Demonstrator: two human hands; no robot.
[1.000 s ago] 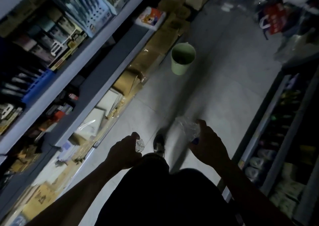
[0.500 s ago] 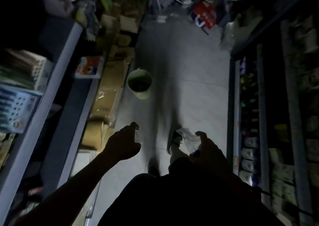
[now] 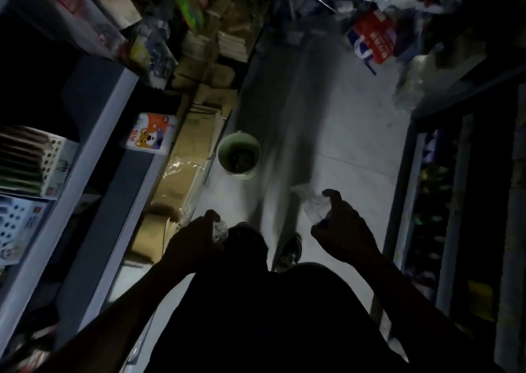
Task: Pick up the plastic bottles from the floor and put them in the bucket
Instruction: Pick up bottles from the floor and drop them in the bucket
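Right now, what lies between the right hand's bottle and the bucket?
In the head view, only bare floor separates the clear bottle gripped by the right hand from the green bucket; nothing stands between them.

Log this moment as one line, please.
phase: carrying | left hand: grips clear bottle | right hand: grips crumpled bottle | green bucket: ahead on floor

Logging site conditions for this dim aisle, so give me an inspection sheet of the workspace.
Surface: pale tiled floor, dimly lit.
Job's things: light green plastic bucket stands by the boxes; crumpled clear plastic bottle; small clear bottle.
Clutter: brown cardboard boxes; red and blue bag.
Grippers: right hand grips the crumpled bottle; left hand grips the small one.
Cables: nothing seen.
Surroundings: grey stocked shelves on both sides.
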